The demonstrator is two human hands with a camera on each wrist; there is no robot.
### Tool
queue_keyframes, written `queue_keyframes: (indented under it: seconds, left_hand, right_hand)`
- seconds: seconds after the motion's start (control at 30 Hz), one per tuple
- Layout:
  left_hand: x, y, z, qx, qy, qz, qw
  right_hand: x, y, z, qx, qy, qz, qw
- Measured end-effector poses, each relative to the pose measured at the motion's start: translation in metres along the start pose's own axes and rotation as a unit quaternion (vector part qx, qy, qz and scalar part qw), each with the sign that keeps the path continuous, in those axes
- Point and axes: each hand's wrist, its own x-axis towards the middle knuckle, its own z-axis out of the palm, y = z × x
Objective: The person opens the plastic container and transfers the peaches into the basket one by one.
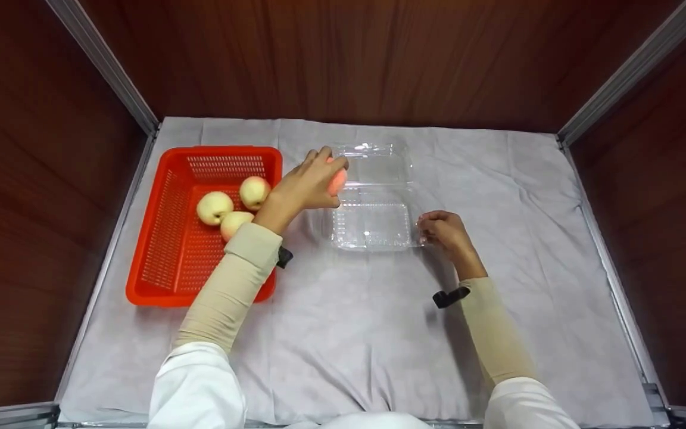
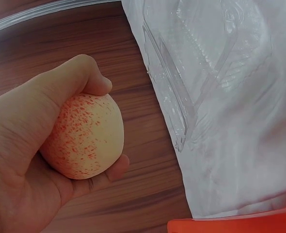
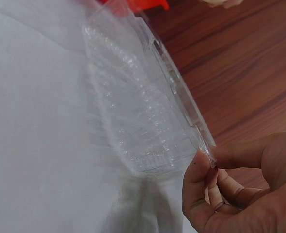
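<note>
My left hand (image 1: 309, 182) grips a peach (image 1: 336, 182), thumb and fingers curled round it, above the left side of a clear plastic clamshell box (image 1: 373, 223). In the left wrist view the peach (image 2: 87, 138) is pale yellow with red speckles. The box lies open, its lid half (image 1: 376, 164) folded back toward the rear wall. With thumb and fingertips, my right hand (image 1: 445, 231) pinches the box's right edge, which the right wrist view shows as a thin clear rim (image 3: 207, 150).
A red plastic basket (image 1: 151, 250) stands on the left with several peaches (image 1: 214, 208) inside, partly behind my left forearm. A light grey cloth (image 1: 367, 351) covers the table. Brown wood-grain panels (image 1: 355, 59) rise at the back and both sides.
</note>
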Motion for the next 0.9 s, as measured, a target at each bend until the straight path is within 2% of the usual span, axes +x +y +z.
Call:
queue_keyframes:
  seconds: [0.5, 0.9]
  left_hand:
    - [-0.007, -0.006, -0.004, 0.004, 0.02, -0.012, 0.9997]
    - [-0.013, -0.013, -0.007, -0.001, 0.021, -0.02, 0.9996]
  right_hand:
    - [0.001, 0.002, -0.001, -0.006, 0.011, -0.002, 1.0]
    - [0.003, 0.004, 0.0, -0.01, 0.019, -0.007, 1.0]
